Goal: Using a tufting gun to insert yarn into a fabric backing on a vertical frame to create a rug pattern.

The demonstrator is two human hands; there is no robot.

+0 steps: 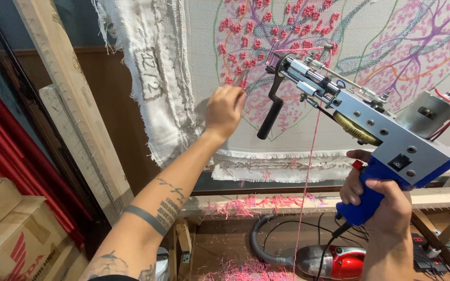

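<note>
My right hand (pixel 378 200) grips the blue handle of a tufting gun (pixel 371 127), a grey metal tool with a black side handle whose tip points at the cloth. A pink yarn strand (pixel 308 171) hangs from the gun down toward the floor. My left hand (pixel 225 109) rests against the stretched white tufting cloth (pixel 204 31), fingers curled, just left of the gun's tip. The cloth carries a pink, purple and green tree-like pattern (pixel 282 26), partly filled with pink tufts.
A wooden frame beam (pixel 63 83) slants at the left and a frame rail (pixel 444 198) strewn with pink yarn scraps runs below the cloth. A red vacuum cleaner (pixel 334 260) with a grey hose lies on the floor. Cardboard boxes (pixel 11 234) stand at the lower left.
</note>
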